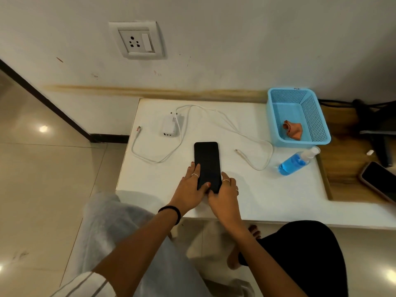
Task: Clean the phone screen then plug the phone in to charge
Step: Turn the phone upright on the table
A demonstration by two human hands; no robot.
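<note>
We hold the smartphone (207, 166), both hands clamped | left hand (191, 187), right hand (224, 195) at its 6 o'clock end | long axis 12–6 | cleaning cloth (293, 129) at 2 o'clock, nearer right hand

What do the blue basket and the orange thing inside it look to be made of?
The blue basket: likely moulded plastic, going by its uniform colour and the fine grid of holes in its walls. The orange thing: probably soft cloth with a matte finish, since it lies crumpled with folds; too small to tell the fabric.

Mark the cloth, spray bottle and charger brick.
cloth (293, 130): head view, middle of the crumpled fabric.
spray bottle (294, 163): head view, blue liquid body.
charger brick (169, 126): head view, top face.
</note>
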